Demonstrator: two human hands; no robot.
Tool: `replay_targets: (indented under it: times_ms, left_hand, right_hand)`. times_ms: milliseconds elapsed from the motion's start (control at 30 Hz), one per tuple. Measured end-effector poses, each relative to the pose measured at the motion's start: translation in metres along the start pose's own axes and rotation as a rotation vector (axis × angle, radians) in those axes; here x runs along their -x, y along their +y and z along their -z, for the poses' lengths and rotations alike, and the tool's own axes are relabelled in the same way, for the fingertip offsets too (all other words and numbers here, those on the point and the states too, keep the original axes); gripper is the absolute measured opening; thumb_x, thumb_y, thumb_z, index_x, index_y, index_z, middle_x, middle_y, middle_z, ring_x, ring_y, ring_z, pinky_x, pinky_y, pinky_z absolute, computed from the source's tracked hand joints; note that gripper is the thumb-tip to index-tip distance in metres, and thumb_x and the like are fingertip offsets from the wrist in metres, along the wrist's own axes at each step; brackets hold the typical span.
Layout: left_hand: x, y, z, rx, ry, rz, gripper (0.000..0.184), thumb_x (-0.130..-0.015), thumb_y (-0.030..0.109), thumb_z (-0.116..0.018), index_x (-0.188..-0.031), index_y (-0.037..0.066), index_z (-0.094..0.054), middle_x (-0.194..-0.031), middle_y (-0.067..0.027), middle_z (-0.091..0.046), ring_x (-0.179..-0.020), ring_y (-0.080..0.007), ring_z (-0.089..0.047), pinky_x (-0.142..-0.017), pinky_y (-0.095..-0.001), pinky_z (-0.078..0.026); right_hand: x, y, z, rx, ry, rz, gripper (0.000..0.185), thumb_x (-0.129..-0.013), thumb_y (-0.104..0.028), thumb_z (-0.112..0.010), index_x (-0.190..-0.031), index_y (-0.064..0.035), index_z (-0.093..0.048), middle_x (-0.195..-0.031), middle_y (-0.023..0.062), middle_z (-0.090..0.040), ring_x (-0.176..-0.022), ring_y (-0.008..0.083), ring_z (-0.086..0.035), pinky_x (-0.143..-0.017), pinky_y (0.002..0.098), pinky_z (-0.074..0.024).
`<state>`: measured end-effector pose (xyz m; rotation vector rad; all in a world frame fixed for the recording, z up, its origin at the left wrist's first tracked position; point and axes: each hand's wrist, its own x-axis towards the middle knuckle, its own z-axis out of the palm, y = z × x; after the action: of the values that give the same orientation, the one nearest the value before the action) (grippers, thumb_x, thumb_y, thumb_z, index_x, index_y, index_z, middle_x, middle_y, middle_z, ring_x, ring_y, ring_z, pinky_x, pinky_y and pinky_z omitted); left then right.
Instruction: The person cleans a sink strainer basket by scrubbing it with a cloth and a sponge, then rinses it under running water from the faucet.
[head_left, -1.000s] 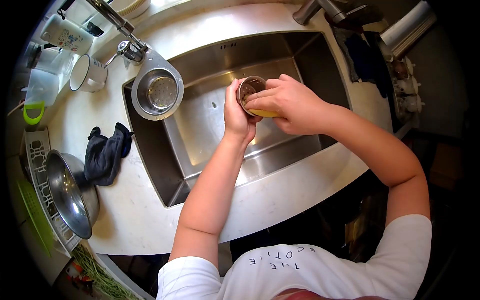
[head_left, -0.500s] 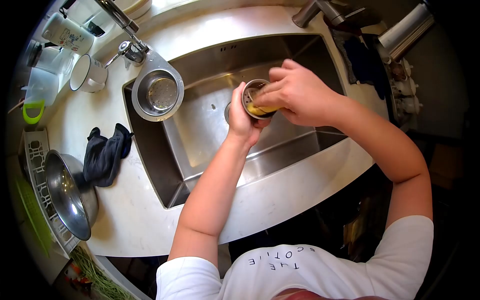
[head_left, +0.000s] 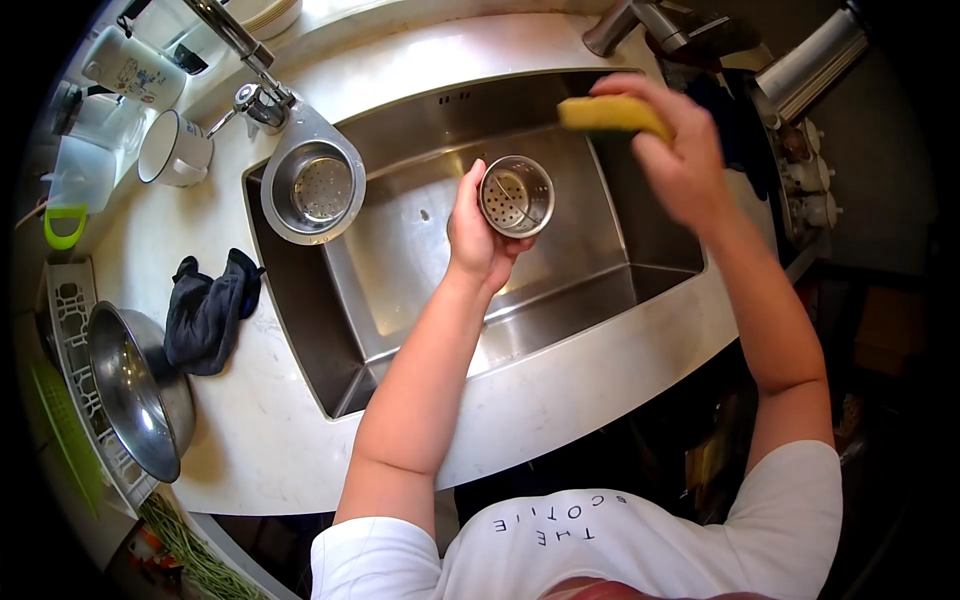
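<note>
My left hand [head_left: 478, 235] is wrapped round the side of a round metal strainer cup [head_left: 518, 198] with holes in its bottom, its open top turned up towards me over the sink [head_left: 400, 290]. A thin line, maybe a wire or strand, crosses the inside of the cup. Up and to the right, my right hand [head_left: 680, 150] holds a yellow sponge [head_left: 615, 115] between thumb and fingers, above the sink's back right part. This hand is slightly blurred and apart from the cup.
Left of the sink's basin sits a small metal strainer bowl [head_left: 318, 190] below the faucet [head_left: 262, 105]. A dark cloth [head_left: 212, 312], a large metal bowl [head_left: 140, 390] and a white enamel mug [head_left: 175, 148] stand on the left. Another tap [head_left: 635, 25] rises at the back.
My right hand has pulled the sponge out of the cup and moved it up and to the right. My left hand still holds the cup, whose inside now shows.
</note>
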<state>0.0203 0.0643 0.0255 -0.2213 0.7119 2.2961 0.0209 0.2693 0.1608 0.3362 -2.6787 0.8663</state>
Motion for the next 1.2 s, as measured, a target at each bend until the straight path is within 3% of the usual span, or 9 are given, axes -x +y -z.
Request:
replay_targets:
  times_ms: [133,200,400,500,667,767,833,933,1200]
  left_hand:
    - [0.002,0.001,-0.014,0.077,-0.062,0.069,0.055,-0.102,0.048,-0.031,-0.115,0.005,-0.062,-0.093,-0.0219,-0.07,-0.056,-0.0126,-0.052,-0.043,-0.023,-0.034]
    - [0.003,0.0,-0.016,0.003,-0.097,0.085,0.056,-0.102,0.047,-0.029,-0.115,0.004,-0.062,-0.094,-0.0221,-0.07,-0.057,-0.0133,-0.053,-0.044,-0.0231,-0.036]
    - [0.006,0.001,-0.023,-0.058,-0.031,0.148,0.057,-0.102,0.048,-0.029,-0.114,0.004,-0.063,-0.095,-0.0222,-0.07,-0.062,-0.0149,-0.06,-0.046,-0.0229,-0.04]
    - [0.003,0.0,-0.014,-0.029,-0.104,0.189,0.057,-0.102,0.048,-0.029,-0.115,0.004,-0.063,-0.095,-0.0219,-0.07,-0.066,-0.0167,-0.064,-0.048,-0.0233,-0.044]
    - [-0.001,-0.007,-0.009,-0.022,0.047,0.25,0.051,-0.101,0.049,-0.034,-0.111,0.009,-0.064,-0.092,-0.0145,-0.07,-0.068,-0.0204,-0.067,-0.047,-0.023,-0.044]
    - [-0.006,-0.012,0.001,-0.026,0.093,0.241,0.047,-0.101,0.05,-0.037,-0.109,0.012,-0.064,-0.09,-0.0097,-0.07,-0.069,-0.022,-0.068,-0.046,-0.0235,-0.043]
    - [-0.008,-0.014,0.006,-0.027,0.097,0.241,0.046,-0.1,0.05,-0.038,-0.108,0.013,-0.064,-0.089,-0.0077,-0.07,-0.069,-0.0227,-0.068,-0.046,-0.024,-0.043]
    - [-0.008,-0.012,0.011,0.07,0.335,0.121,0.046,-0.1,0.047,-0.035,-0.108,0.011,-0.062,-0.09,-0.0087,-0.069,-0.07,-0.0225,-0.067,-0.046,-0.026,-0.043]
    - [-0.008,-0.009,0.016,0.103,0.325,0.042,0.044,-0.101,0.049,-0.035,-0.106,0.012,-0.059,-0.088,-0.0066,-0.067,-0.071,-0.0223,-0.065,-0.05,-0.0287,-0.04]
  right_hand:
    - [-0.024,0.061,0.046,0.671,0.012,-0.269,0.084,-0.076,-0.01,-0.052,-0.153,-0.0308,-0.026,-0.086,0.0148,-0.07,-0.073,0.0362,-0.066,-0.068,0.0454,-0.051]
    - [-0.043,0.1,0.059,0.725,-0.056,-0.584,0.085,-0.083,-0.01,-0.055,-0.157,-0.0232,-0.017,-0.125,0.0421,-0.047,-0.124,0.0562,-0.044,-0.11,0.0548,-0.0313]
    - [-0.046,0.162,0.073,0.58,0.094,-0.241,0.069,-0.076,0.002,-0.056,-0.141,-0.0162,-0.046,-0.124,0.0282,-0.058,-0.12,0.0454,-0.052,-0.103,0.0454,-0.0405]
    - [-0.038,0.165,0.08,0.99,-0.19,-0.394,0.085,-0.077,-0.012,-0.053,-0.154,-0.033,-0.022,-0.076,0.0187,-0.067,-0.069,0.039,-0.065,-0.063,0.0492,-0.0499]
    - [-0.006,0.118,0.054,0.634,0.097,-0.212,0.082,-0.08,-0.012,-0.054,-0.154,-0.0276,-0.024,-0.07,0.0174,-0.063,-0.061,0.0371,-0.062,-0.059,0.0494,-0.0485]
    - [0.034,0.107,-0.004,-0.076,0.139,-0.288,0.064,-0.082,-0.011,-0.061,-0.144,-0.0061,-0.045,-0.143,0.0102,-0.049,-0.132,0.0233,-0.046,-0.112,0.0326,-0.0332]
    - [0.059,0.084,-0.053,-0.455,-0.141,-0.556,0.051,-0.089,-0.022,-0.069,-0.134,-0.0045,-0.055,-0.134,0.0074,-0.057,-0.127,0.0199,-0.05,-0.111,0.0319,-0.0331]
    - [0.075,0.072,-0.097,-0.96,-0.563,-1.094,0.045,-0.095,-0.018,-0.063,-0.137,-0.0099,-0.051,-0.123,0.0102,-0.061,-0.089,0.0195,-0.067,-0.071,0.0291,-0.0583]
    - [0.094,0.093,-0.138,-0.9,-0.637,-1.044,0.059,-0.083,-0.012,-0.075,-0.136,-0.007,-0.049,-0.096,0.0075,-0.067,-0.076,0.0155,-0.064,-0.061,0.0283,-0.0508]
